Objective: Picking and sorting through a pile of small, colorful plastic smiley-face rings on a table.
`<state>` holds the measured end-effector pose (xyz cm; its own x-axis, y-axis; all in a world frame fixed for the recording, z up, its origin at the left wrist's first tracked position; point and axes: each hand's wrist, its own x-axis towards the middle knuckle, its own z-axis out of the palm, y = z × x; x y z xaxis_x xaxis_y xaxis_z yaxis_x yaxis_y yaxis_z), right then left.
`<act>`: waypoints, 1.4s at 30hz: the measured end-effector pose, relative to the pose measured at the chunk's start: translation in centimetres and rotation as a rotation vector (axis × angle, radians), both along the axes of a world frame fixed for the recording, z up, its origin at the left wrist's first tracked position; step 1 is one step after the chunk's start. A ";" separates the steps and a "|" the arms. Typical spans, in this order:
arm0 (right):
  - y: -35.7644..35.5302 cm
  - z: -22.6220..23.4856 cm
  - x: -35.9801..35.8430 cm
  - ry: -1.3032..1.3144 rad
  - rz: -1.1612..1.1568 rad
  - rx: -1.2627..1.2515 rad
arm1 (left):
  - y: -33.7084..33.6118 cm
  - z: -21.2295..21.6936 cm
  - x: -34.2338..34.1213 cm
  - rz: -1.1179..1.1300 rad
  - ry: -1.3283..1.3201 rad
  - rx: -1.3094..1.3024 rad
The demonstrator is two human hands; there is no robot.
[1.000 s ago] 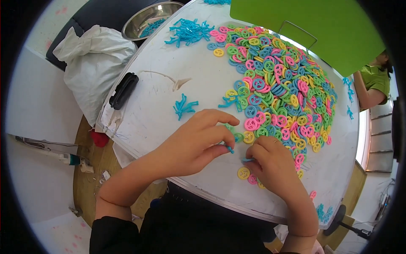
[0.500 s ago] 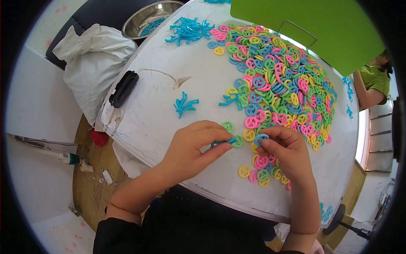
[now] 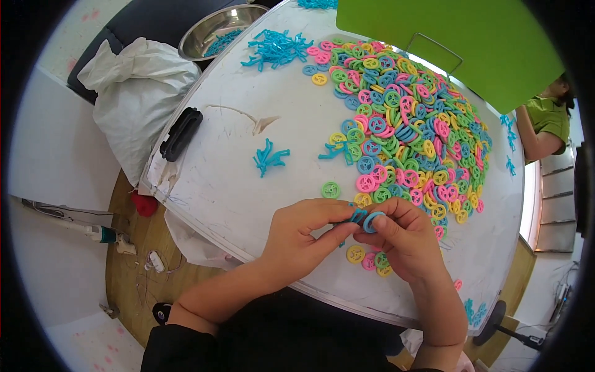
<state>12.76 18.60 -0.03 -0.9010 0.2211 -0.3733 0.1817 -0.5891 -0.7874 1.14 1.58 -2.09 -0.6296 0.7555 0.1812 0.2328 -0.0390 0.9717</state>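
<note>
My left hand [image 3: 304, 237] pinches a small teal plastic piece [image 3: 358, 215] between thumb and fingers. Right beside it, my right hand [image 3: 409, 242] grips a blue toy wheel [image 3: 371, 222] by its rim. Piece and wheel are close together; whether they touch is hidden by my fingertips. Beyond my hands spreads a big heap of spoked plastic wheels [image 3: 409, 124] in pink, green, yellow and blue. A lone green wheel [image 3: 330, 190] lies past my left hand. Teal branched pieces [image 3: 269, 159] sit farther left, and another teal piece [image 3: 336, 150] rests at the heap's edge.
A larger pile of teal pieces [image 3: 277, 48] is at the table's far left. Off that edge are a steel bowl [image 3: 193, 38] and a white sack [image 3: 145, 99]. A black oblong object [image 3: 181, 134] lies on the left edge. A green board [image 3: 446, 43] and another person [image 3: 548, 130] are at far right.
Both hands have moved nearer to me and come together, bringing the blue wheel beside the teal piece. Several loose wheels near my right hand are now covered by it.
</note>
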 end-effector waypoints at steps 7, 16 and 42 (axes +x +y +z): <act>-0.5 -0.6 0.1 0.035 -0.093 0.135 | 0.5 0.4 0.5 0.072 0.324 0.014; -2.1 -0.7 0.2 0.038 -0.172 0.250 | -0.1 0.3 1.3 0.133 0.760 0.003; -0.1 1.1 0.7 0.119 0.247 0.668 | -2.0 0.9 -0.3 0.013 0.278 -0.195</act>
<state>13.47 18.47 1.03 -0.9803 0.1519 -0.1260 0.1382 0.0720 -0.9878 0.82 -0.47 -1.18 -0.5865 0.7849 0.1999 0.4890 0.1465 0.8599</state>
